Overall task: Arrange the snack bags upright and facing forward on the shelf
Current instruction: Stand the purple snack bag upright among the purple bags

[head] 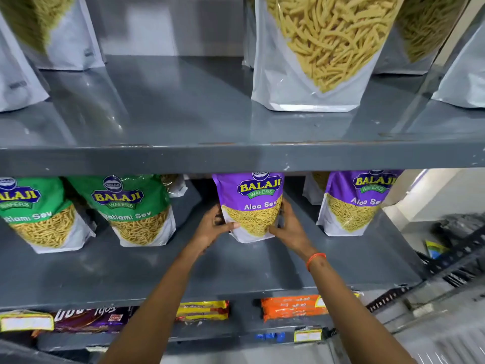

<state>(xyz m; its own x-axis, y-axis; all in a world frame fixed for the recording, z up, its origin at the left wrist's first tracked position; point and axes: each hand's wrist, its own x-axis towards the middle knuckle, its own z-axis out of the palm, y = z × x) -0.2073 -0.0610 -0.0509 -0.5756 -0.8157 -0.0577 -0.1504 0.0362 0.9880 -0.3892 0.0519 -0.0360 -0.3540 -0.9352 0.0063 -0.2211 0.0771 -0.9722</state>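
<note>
On the middle shelf (236,269), from the left: two green snack bags (136,211) standing upright, labels forward. Then the left hand (212,228), thumb on the front and fingers wrapped round the left edge of a purple snack bag (250,206). Bag upright, facing forward, near the shelf's centre. Right hand (287,227) clamped likewise on the bag's right edge, orange wristband (315,260) below. Further right, well apart, a second purple bag (354,203), upright.
</note>
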